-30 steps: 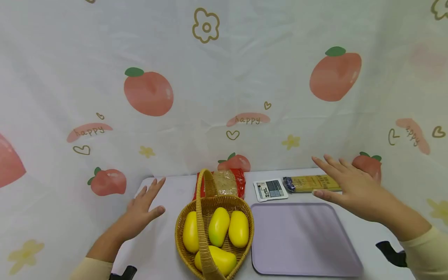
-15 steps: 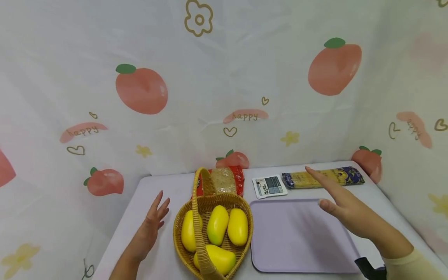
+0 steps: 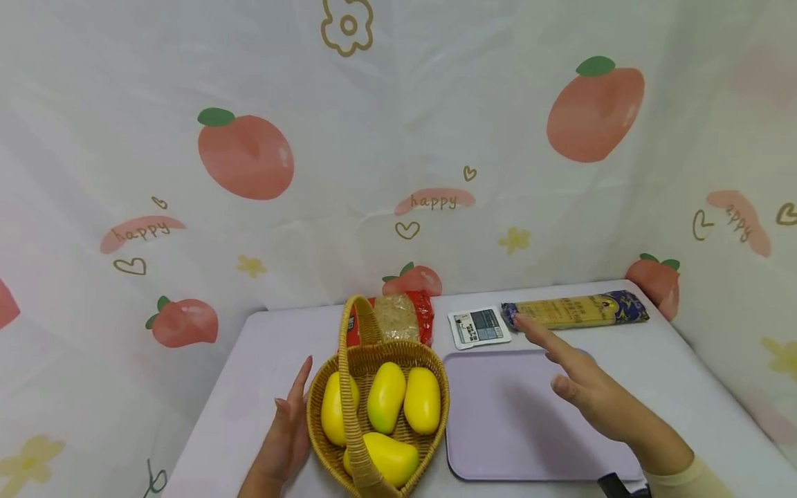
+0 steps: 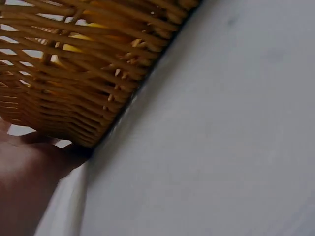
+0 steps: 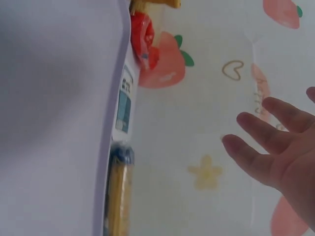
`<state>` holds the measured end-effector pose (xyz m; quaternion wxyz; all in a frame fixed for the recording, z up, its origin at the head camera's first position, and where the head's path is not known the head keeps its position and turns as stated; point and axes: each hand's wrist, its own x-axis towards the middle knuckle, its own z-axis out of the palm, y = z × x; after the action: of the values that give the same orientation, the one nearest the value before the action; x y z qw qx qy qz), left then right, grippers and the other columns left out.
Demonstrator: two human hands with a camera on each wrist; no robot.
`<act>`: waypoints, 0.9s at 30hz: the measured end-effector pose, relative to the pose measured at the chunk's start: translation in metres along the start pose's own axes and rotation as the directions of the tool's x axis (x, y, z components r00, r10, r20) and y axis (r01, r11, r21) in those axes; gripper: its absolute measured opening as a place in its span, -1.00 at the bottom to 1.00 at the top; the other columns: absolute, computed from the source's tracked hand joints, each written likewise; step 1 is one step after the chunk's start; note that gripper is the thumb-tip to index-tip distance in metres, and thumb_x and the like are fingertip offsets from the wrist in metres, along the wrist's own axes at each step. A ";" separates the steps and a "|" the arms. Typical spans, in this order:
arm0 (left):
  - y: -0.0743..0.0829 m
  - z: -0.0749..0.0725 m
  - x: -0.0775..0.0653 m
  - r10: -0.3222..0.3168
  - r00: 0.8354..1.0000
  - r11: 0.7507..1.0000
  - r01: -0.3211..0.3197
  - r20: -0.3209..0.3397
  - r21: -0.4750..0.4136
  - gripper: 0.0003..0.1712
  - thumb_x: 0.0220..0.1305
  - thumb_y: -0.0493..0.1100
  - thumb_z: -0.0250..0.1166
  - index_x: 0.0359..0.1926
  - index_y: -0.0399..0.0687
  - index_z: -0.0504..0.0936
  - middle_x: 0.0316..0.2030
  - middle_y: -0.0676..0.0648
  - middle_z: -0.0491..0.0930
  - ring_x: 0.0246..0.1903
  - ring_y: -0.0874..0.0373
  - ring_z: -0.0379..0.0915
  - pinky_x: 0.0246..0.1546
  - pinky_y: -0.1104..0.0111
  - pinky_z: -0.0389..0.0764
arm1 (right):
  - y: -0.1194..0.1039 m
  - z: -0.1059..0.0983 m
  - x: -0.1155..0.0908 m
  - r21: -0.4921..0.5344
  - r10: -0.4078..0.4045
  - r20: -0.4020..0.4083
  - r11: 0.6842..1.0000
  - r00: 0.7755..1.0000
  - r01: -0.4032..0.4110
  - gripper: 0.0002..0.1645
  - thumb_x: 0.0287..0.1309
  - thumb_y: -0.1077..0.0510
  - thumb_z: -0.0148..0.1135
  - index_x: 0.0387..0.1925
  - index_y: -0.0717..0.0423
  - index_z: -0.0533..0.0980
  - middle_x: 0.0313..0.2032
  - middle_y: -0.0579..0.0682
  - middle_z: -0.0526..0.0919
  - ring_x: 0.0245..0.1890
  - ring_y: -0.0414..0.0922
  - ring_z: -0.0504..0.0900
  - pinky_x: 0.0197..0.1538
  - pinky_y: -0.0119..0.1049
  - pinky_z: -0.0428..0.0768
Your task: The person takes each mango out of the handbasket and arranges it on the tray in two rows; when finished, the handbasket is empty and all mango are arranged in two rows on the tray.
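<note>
A brown wicker basket [image 3: 438, 443] with a tall arched handle stands at the table's front middle, several yellow mangoes [image 3: 386, 399] inside it. My left hand [image 3: 284, 436] is at the basket's left side, fingers extended. In the left wrist view that hand [image 4: 29, 167] appears against the lower part of the basket wall [image 4: 98, 73]; its fingertips are partly hidden. My right hand [image 3: 591, 398] hovers over the lilac tray [image 3: 492, 422], fingers straight and thumb apart, holding nothing. The right wrist view has the same hand [image 5: 285, 147] with its fingers spread.
Behind the basket lies a red-edged clear bag [image 3: 398, 318]. A white packet [image 3: 478, 327] and a long yellow-and-blue package [image 3: 573, 312] lie behind the tray. A fruit-print curtain [image 3: 349, 138] hangs at the table's back edge.
My left hand has moved right and down to the basket's side. My right hand has moved left and lower over the tray. The head view has shifted slightly.
</note>
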<state>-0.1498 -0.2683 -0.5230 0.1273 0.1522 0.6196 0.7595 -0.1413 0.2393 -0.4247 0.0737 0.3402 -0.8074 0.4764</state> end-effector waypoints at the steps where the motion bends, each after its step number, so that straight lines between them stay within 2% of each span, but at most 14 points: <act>1: -0.002 0.000 -0.001 0.002 1.000 1.000 -0.002 0.000 -0.001 -0.05 0.52 0.58 -0.48 0.79 0.45 -0.27 0.73 -0.22 -0.47 0.66 -0.23 -0.61 0.56 -0.04 -0.23 | 0.001 0.003 0.001 0.015 -0.003 0.008 1.000 1.000 0.003 -0.14 0.74 -0.31 -0.26 0.77 0.05 0.05 0.67 0.08 0.20 0.61 -0.12 0.20 0.44 -0.31 0.28; 3: -0.006 0.000 -0.002 0.012 1.000 1.000 -0.012 0.007 -0.010 -0.08 0.57 0.51 -0.53 0.80 0.36 -0.24 0.74 -0.14 -0.49 0.67 -0.13 -0.61 0.56 0.23 -0.08 | 0.002 0.009 0.004 0.052 -0.014 0.027 0.999 1.000 0.012 -0.15 0.74 -0.31 -0.31 0.77 0.05 0.04 0.66 0.10 0.21 0.58 -0.09 0.25 0.43 -0.22 0.34; 5: -0.009 0.000 -0.002 0.030 0.999 1.000 -0.030 0.014 -0.005 -0.10 0.62 0.44 -0.55 0.81 0.28 -0.20 0.75 -0.08 -0.46 0.68 -0.01 -0.56 0.48 0.47 0.04 | 0.002 0.016 0.007 0.105 -0.020 0.053 0.994 0.998 0.014 -0.17 0.75 -0.28 -0.33 0.77 0.04 0.02 0.66 0.11 0.20 0.58 -0.04 0.27 0.45 -0.18 0.36; 6: -0.010 -0.001 -0.002 0.042 0.999 0.999 -0.042 0.015 -0.004 -0.12 0.64 0.42 -0.55 0.81 0.25 -0.19 0.75 -0.08 -0.45 0.69 0.05 -0.52 0.46 0.51 0.05 | 0.002 0.020 0.009 0.128 -0.025 0.068 0.992 0.997 0.016 -0.17 0.75 -0.28 -0.35 0.78 0.03 0.01 0.67 0.11 0.19 0.57 -0.03 0.28 0.45 -0.18 0.36; 8: -0.014 -0.002 -0.002 0.062 0.998 0.998 -0.062 0.023 -0.006 -0.15 0.68 0.35 -0.53 0.81 0.19 -0.21 0.75 -0.09 -0.44 0.68 0.12 -0.47 0.47 0.52 0.02 | 0.000 0.027 0.013 0.170 -0.045 0.096 0.985 0.994 0.028 -0.17 0.76 -0.28 -0.37 0.78 0.03 -0.02 0.67 0.11 0.18 0.56 0.01 0.30 0.45 -0.14 0.38; 11: -0.019 -0.005 -0.003 0.049 0.999 0.999 -0.049 0.014 0.020 -0.18 0.72 0.32 -0.42 0.81 0.19 -0.24 0.75 -0.06 -0.42 0.68 0.17 -0.44 0.46 0.53 0.01 | -0.003 0.039 0.020 0.232 -0.078 0.140 0.972 0.987 0.044 -0.16 0.76 -0.28 -0.39 0.79 0.03 -0.06 0.68 0.12 0.14 0.56 0.03 0.30 0.46 -0.08 0.39; 13: -0.022 -0.006 -0.004 0.028 1.000 0.999 -0.028 -0.004 0.039 -0.16 0.72 0.32 -0.25 0.81 0.24 -0.25 0.75 -0.02 -0.40 0.67 0.15 -0.44 0.44 0.54 0.04 | -0.005 0.046 0.025 0.279 -0.108 0.163 0.959 0.981 0.059 -0.14 0.76 -0.29 -0.39 0.78 0.07 -0.08 0.69 0.15 0.11 0.57 0.06 0.28 0.46 -0.05 0.38; 16: -0.025 -0.008 -0.003 0.003 1.000 0.998 -0.001 -0.026 0.059 -0.01 0.65 0.34 0.05 0.80 0.27 -0.26 0.74 -0.01 -0.38 0.67 0.09 -0.41 0.42 0.50 0.10 | -0.007 0.057 0.031 0.348 -0.121 0.195 0.936 0.973 0.047 -0.13 0.75 -0.31 -0.40 0.79 0.05 -0.09 0.68 0.15 0.12 0.58 0.07 0.27 0.47 -0.02 0.37; 21: -0.029 -0.009 -0.003 -0.006 0.999 0.999 0.008 -0.045 0.037 0.21 0.51 0.20 0.39 0.80 0.23 -0.28 0.74 -0.05 -0.37 0.64 0.15 -0.27 0.44 0.46 0.13 | -0.009 0.077 0.040 0.422 -0.105 0.250 0.907 0.963 -0.010 -0.09 0.71 -0.40 -0.43 0.79 -0.03 -0.06 0.67 0.10 0.17 0.55 0.13 0.28 0.43 0.11 0.39; 25: -0.029 -0.008 -0.003 -0.010 0.998 0.999 0.013 -0.060 0.035 0.31 0.41 0.06 0.53 0.81 0.24 -0.26 0.74 -0.05 -0.37 0.61 0.26 -0.19 0.44 0.49 0.11 | -0.011 0.094 0.046 0.446 -0.074 0.305 0.892 0.950 -0.074 -0.10 0.68 -0.44 -0.43 0.79 -0.13 -0.02 0.67 0.03 0.19 0.54 0.22 0.29 0.38 0.28 0.39; 27: -0.028 -0.008 -0.004 -0.013 0.998 0.999 0.016 -0.066 0.043 0.34 0.38 0.03 0.56 0.81 0.23 -0.25 0.74 -0.04 -0.37 0.61 0.29 -0.18 0.44 0.50 0.11 | -0.012 0.101 0.049 0.461 -0.070 0.329 0.882 0.942 -0.096 -0.10 0.67 -0.45 -0.42 0.79 -0.15 0.00 0.66 0.02 0.19 0.54 0.26 0.28 0.36 0.29 0.40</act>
<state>-0.1494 -0.2714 -0.5520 0.1089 0.1255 0.6407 0.7496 -0.1497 0.1292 -0.4485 -0.1530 0.4185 -0.6702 0.5935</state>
